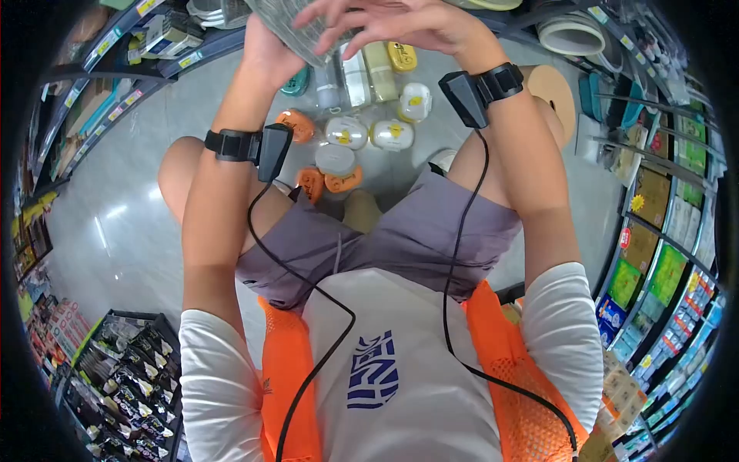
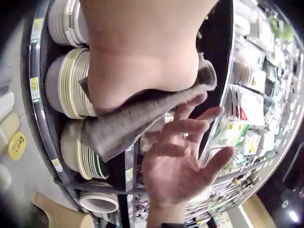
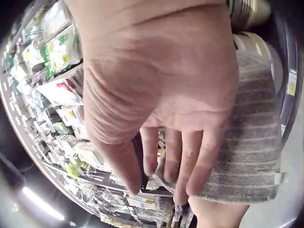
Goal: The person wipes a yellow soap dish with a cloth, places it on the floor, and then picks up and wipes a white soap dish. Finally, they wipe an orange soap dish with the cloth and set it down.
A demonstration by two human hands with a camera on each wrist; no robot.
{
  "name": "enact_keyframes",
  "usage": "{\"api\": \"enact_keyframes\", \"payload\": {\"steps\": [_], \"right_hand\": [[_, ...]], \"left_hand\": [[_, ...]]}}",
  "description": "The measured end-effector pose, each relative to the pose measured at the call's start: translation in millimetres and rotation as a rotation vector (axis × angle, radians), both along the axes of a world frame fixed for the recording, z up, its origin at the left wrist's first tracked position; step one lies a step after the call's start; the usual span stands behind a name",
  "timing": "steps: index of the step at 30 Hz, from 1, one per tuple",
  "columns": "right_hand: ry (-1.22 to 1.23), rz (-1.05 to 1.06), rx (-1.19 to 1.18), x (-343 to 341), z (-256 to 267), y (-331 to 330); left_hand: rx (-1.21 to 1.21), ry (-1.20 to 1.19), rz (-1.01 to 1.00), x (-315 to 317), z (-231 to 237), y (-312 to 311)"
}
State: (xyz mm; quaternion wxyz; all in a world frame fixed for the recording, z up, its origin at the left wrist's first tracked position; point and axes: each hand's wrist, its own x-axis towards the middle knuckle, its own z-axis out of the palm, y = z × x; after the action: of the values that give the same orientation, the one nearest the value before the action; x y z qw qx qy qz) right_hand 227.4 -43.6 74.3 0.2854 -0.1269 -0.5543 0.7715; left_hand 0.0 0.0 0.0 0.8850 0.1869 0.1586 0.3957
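Observation:
A grey striped cloth is held up by my left hand at the top of the head view. In the left wrist view the folded cloth hangs below the left hand, whose fingers are mostly hidden behind the wrist. My right hand is beside the cloth with its fingers spread and fairly straight. In the right wrist view the right hand has its fingertips right at the edge of the striped cloth, overlapping it there.
On the floor between the legs lie white oval cases, orange cases and clear packs. Shelves with stacked bowls stand ahead. Racks of packaged goods line the right; a black crate stands at the left.

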Motion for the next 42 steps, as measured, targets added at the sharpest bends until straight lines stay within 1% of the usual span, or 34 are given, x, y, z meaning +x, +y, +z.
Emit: {"api": "enact_keyframes", "payload": {"steps": [1,2,3,5,6,8,10,12,13,14,15,16,17,20,22,25,26,27,29,32,35,36,37,38,40,42], "right_hand": [[0.066,0.048,-0.08,5,-4,1],[0.026,0.065,-0.085,5,-8,8],[-0.015,0.083,-0.09,5,-12,15],[-0.179,0.079,0.022,-1,-38,25],[-0.292,0.064,0.035,-9,-53,24],[-0.633,0.049,-0.004,-15,-95,25],[-1.062,0.028,0.041,-23,-151,21],[-1.298,0.044,0.367,-15,-231,0],[-1.44,0.092,0.456,-10,-263,-16],[-1.562,0.22,0.441,-6,-282,-32],[-1.704,0.377,0.347,-2,-303,-45],[-1.765,0.287,0.449,-7,-308,-67],[-1.787,0.273,0.461,-15,-310,-80],[-1.841,0.099,0.541,-35,-324,-122],[-1.905,-0.011,0.628,-39,-356,-148],[-2.04,-0.085,0.722,-37,-396,-165],[-2.033,-0.082,0.688,-36,-406,-164],[-2.008,-0.046,0.678,-38,-393,-162],[-1.97,0.001,0.648,-47,-342,-150],[-1.743,0.153,0.33,-38,-292,-108],[-1.553,0.187,0.214,-27,-254,-68],[-1.456,0.095,0.233,-32,-217,-58],[-1.355,0.01,0.256,-37,-178,-47],[-1.284,-0.075,0.29,-36,-154,-37],[-1.135,-0.232,0.164,-41,-89,-20],[-0.999,-0.421,0.211,-49,-20,-18]], "left_hand": [[-0.011,-0.072,-0.011,2,13,-5],[-0.022,-0.146,-0.024,4,21,-6],[-0.011,-0.217,0.03,-3,21,5],[-0.029,-0.236,0.153,-16,29,13],[-0.017,-0.235,0.172,-24,34,13],[0.01,-0.277,0.216,-32,39,15],[0.017,-0.291,0.25,-41,45,17],[0.036,-0.325,0.25,-49,57,19],[0.051,-0.354,0.235,-53,65,16],[0.056,-0.377,0.219,-56,68,12],[0.067,-0.39,0.228,-58,66,12],[0.085,-0.402,0.238,-60,64,16],[0.101,-0.408,0.253,-64,62,18],[0.054,-0.421,0.262,-70,67,17],[0.088,-0.446,0.23,-71,65,17],[0.103,-0.505,0.184,-68,65,20],[0.097,-0.527,0.164,-67,65,20],[0.095,-0.538,0.171,-66,65,19],[0.097,-0.566,0.164,-66,66,20],[0.121,-0.491,0.232,-65,71,22],[0.139,-0.512,0.275,-64,64,32],[0.09,-0.502,0.293,-65,63,33],[0.127,-0.521,0.268,-65,60,34],[0.164,-0.538,0.249,-66,56,36],[0.2,-0.554,0.245,-69,54,32],[0.201,-0.556,0.258,-66,61,27]]}}
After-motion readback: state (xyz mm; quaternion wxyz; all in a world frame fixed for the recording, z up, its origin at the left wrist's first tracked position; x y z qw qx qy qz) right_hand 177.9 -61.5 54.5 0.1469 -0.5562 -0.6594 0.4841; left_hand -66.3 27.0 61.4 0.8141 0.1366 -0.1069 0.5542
